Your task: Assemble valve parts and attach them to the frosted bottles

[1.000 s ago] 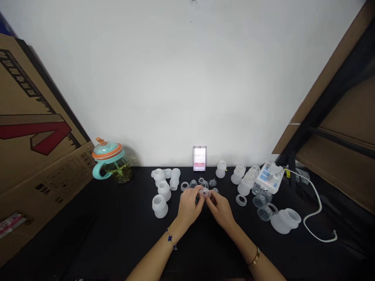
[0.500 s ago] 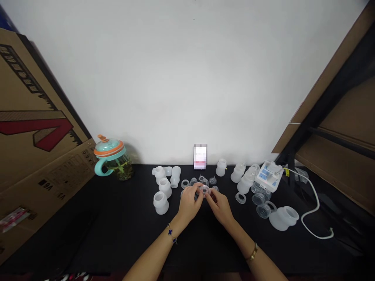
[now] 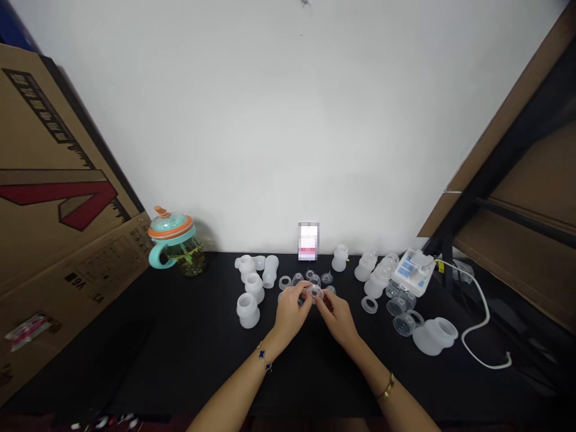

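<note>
Between my hands is a translucent bottle collar ring (image 3: 315,292), with what looks like a clear nipple in its middle. My left hand (image 3: 289,311) pinches its left side and my right hand (image 3: 338,315) grips the right side, fingertips partly hidden behind it. Just beyond my fingers lie several clear nipples (image 3: 327,277) and a loose collar ring (image 3: 285,282). To the left stand several frosted white baby bottles (image 3: 248,312). Another frosted bottle (image 3: 341,258) stands behind my right hand.
At right are capped bottles (image 3: 378,280), a loose ring (image 3: 369,305), clear caps (image 3: 404,324), a tilted wide bottle (image 3: 435,336) and a white device (image 3: 413,272) with a white cable (image 3: 483,300). A phone (image 3: 308,241) leans on the wall. A teapot (image 3: 177,246) stands beside a cardboard box (image 3: 54,240).
The view has shifted very slightly. Both hands keep the collar ring in almost the same spot, with the ring tipped a little.
</note>
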`<state>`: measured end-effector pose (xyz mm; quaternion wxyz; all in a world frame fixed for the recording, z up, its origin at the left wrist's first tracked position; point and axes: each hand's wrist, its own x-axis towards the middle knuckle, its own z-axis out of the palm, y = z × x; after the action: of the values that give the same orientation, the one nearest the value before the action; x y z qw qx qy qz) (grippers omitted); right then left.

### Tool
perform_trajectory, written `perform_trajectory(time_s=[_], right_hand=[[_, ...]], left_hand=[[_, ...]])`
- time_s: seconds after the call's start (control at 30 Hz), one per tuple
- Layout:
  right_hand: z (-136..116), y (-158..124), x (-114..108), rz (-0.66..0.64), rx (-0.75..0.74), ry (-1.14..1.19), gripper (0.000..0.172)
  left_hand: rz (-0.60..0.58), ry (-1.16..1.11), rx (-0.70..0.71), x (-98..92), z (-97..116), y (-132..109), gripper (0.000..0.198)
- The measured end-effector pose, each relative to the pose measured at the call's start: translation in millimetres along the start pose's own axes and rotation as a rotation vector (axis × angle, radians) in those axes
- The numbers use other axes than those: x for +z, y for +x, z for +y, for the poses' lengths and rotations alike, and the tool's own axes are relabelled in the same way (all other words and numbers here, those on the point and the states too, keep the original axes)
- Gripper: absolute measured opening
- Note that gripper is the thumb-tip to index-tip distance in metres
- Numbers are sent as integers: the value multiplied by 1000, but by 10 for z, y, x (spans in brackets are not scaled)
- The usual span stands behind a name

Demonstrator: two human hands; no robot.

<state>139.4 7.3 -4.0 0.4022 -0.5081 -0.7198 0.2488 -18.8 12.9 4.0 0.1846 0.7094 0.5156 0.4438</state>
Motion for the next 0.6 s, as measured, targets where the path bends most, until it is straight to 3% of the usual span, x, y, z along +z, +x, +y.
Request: perform_trajectory(time_s=[0.6], right_hand=[[5, 1, 17, -12, 27, 33, 37]], left_hand=[[-12, 24, -32, -5, 28, 0, 10]])
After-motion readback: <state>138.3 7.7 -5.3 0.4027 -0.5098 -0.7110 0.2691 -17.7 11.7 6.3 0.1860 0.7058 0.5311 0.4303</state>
